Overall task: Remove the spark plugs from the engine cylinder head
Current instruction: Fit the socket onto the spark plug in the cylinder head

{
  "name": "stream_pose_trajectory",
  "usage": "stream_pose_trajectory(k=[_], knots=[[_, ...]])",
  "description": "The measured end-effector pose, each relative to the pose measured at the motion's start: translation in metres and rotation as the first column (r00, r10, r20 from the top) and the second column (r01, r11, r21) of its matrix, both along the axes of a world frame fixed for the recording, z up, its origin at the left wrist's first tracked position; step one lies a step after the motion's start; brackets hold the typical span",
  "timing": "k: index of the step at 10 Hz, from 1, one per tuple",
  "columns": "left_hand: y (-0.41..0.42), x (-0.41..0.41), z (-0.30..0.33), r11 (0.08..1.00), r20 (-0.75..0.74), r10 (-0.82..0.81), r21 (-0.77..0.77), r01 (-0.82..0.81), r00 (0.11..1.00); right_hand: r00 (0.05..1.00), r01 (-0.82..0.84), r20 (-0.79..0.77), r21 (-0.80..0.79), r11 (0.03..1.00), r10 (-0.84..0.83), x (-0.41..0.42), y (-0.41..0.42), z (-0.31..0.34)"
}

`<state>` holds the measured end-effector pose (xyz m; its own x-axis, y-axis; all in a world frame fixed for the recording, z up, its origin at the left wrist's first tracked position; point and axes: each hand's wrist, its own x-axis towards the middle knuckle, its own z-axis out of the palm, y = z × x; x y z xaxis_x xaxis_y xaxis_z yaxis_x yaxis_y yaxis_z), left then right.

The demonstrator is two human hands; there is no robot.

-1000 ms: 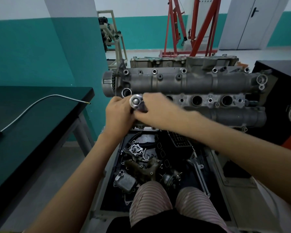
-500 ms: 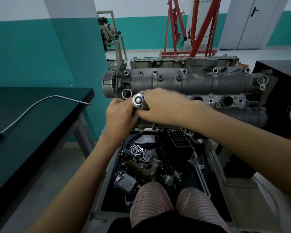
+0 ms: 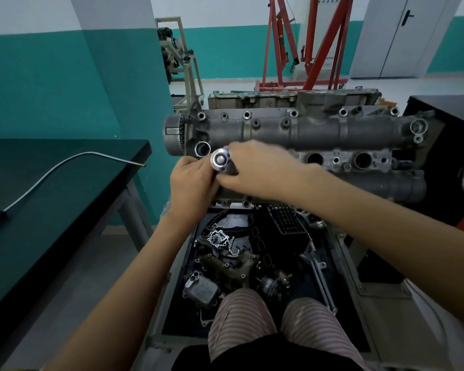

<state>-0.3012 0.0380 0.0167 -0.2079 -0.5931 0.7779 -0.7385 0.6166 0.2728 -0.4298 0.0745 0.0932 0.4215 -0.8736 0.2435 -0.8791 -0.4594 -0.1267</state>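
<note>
Squarely ahead: engine cylinder head (image 3: 319,135), grey cast metal, lying lengthways on its stand, toothed sprocket (image 3: 173,135) at the left end. Along the middle row, two dark round plug wells (image 3: 315,159) open to view at the right, plugs themselves too deep to make out. Over the left part of that row, shiny round ratchet head (image 3: 220,160) standing above the casting, tool shaft beneath it hidden. Left hand (image 3: 192,180) curled around the tool from below and to the left, fingers wrapped close under the ratchet head. Right hand (image 3: 255,170) reaching across from the right, fingers curved over the dark handle just beside the head (thumb out of sight). Both hands touching each other. Below the casting, black tray (image 3: 316,311) with an oil cooler (image 3: 201,286), gaskets and loose parts. Further left, dark bench (image 3: 38,210) carrying a bent metal rod (image 3: 65,163). Behind, red engine hoist (image 3: 306,41) against a teal and white wall.
</note>
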Motion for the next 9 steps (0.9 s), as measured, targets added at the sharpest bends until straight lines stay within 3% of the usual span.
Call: stream_pose_trajectory(k=[1, 2, 3, 4, 5, 6, 7, 8, 9], knots=[[0.004, -0.004, 0.004, 0.998, -0.006, 0.047, 0.040, -0.046, 0.999, 0.960, 0.032, -0.248, -0.358, 0.933, -0.128, -0.006, -0.004, 0.003], [0.001, 0.001, -0.002, 0.999, 0.014, 0.032, -0.029, -0.031, 0.999, 0.975, 0.085, 0.204, 0.023, 0.996, -0.088, 0.002, 0.002, -0.016], [0.003, 0.001, 0.002, 0.996, -0.201, -0.073, 0.040, 0.083, 0.977, 0.568, -0.543, 0.729, 0.680, 0.493, -0.381, 0.009, 0.014, -0.014], [0.002, 0.001, -0.001, 0.991, 0.064, 0.026, -0.133, -0.017, 0.998, 0.718, -0.379, 0.664, 0.625, 0.682, -0.209, 0.005, 0.007, -0.015], [-0.003, 0.000, 0.000, 0.959, 0.090, 0.158, -0.252, -0.131, 0.983, 0.997, 0.041, -0.060, -0.026, 0.999, -0.043, -0.005, -0.004, -0.003], [-0.003, -0.003, -0.003, 0.942, 0.085, 0.187, -0.297, -0.154, 0.979, 0.988, 0.064, -0.124, -0.177, 0.982, -0.087, -0.006, -0.006, -0.004], [-0.005, -0.002, -0.001, 0.953, 0.074, 0.166, -0.268, -0.141, 0.983, 0.726, -0.272, 0.645, 0.588, 0.762, -0.239, -0.002, 0.007, -0.009], [-0.002, -0.001, -0.002, 0.971, 0.089, 0.128, -0.213, -0.106, 0.988, 0.486, -0.579, 0.745, 0.666, 0.471, -0.456, 0.006, 0.016, -0.019], [-0.001, -0.001, -0.002, 0.962, 0.094, 0.138, -0.250, -0.111, 0.986, 0.976, 0.024, 0.204, 0.258, 0.966, -0.078, 0.005, 0.006, -0.011]])
